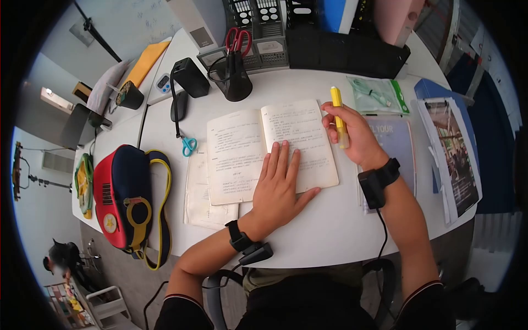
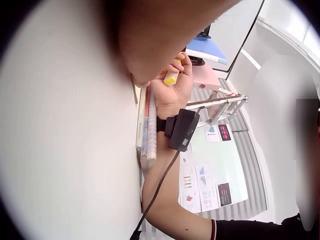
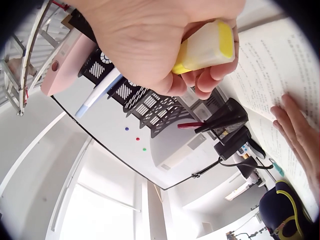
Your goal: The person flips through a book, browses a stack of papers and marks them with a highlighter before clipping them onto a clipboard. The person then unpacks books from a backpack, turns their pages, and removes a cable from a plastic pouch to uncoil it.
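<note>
An open book (image 1: 236,140) with printed pages lies on the white desk. My left hand (image 1: 280,190) rests flat across its lower middle, fingers straight and pointing up the right page. Just off the book's right edge, my right hand (image 1: 360,137) holds a yellow highlighter (image 1: 337,113) upright between thumb and curled fingers. In the right wrist view the highlighter (image 3: 207,47) shows a pale, translucent end with a yellow tip, and the left hand (image 3: 300,132) lies on the page. The left wrist view shows the right hand (image 2: 172,92) gripping it above the desk.
Left of the book are papers (image 1: 201,187), blue scissors (image 1: 188,146) and a red-and-navy bag (image 1: 124,198). Behind stand a black pen holder (image 1: 234,82) and file racks (image 1: 352,52). To the right lie a cable pouch (image 1: 377,94), a purple-covered book (image 1: 404,148) and a clipboard (image 1: 454,154).
</note>
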A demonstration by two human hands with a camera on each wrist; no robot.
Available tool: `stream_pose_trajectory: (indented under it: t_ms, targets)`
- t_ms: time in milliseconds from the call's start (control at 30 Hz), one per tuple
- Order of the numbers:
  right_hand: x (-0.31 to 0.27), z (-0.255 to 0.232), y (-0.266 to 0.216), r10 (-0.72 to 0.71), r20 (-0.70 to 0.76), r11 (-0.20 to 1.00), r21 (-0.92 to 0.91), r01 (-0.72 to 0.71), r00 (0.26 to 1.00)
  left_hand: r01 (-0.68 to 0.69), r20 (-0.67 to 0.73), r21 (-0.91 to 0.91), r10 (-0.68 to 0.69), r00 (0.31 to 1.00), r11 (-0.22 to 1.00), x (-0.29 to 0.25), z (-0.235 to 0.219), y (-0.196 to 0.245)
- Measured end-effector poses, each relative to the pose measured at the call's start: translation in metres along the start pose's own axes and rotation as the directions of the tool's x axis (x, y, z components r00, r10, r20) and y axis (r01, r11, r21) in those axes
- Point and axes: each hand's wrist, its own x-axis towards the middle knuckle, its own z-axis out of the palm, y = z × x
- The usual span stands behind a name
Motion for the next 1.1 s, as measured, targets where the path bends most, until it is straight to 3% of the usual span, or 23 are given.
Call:
stream_pose_trajectory:
  t_ms: [167,533,733,900,1100]
  targets:
    - [0.0009,0.0013,-0.0024,0.076,-0.024,0.993,0.094,-0.074,0.997,0.010,-0.025,-0.021,-0.011,1.000,1.000,-0.0009,0.0002,-0.0025]
    - [0.0026,-0.0011,-0.0049,0.079,0.048,0.994,0.069,-0.083,0.996,0.038,-0.014,-0.069,-0.039,0.999,0.997,-0.0015,-0.0004,-0.0036]
    - [0.0004,0.0049,-0.0051,-0.031,-0.048,0.998,-0.053,0.029,0.998,0.013,0.003,-0.046,-0.013,1.000,0.999,-0.0031,0.0009,-0.0058]
    - [-0.0027,0.0074,-0.0085,-0.027,0.011,0.996,0.085,0.026,1.000,-0.009,-0.014,-0.063,0.008,1.000,0.998,-0.0052,0.0004,-0.0075]
    - [0.0007,0.0018,-0.0052,0.011,-0.043,0.997,0.079,-0.007,0.999,-0.019,-0.017,-0.063,0.018,1.000,0.998,-0.0061,0.0007,-0.0085]
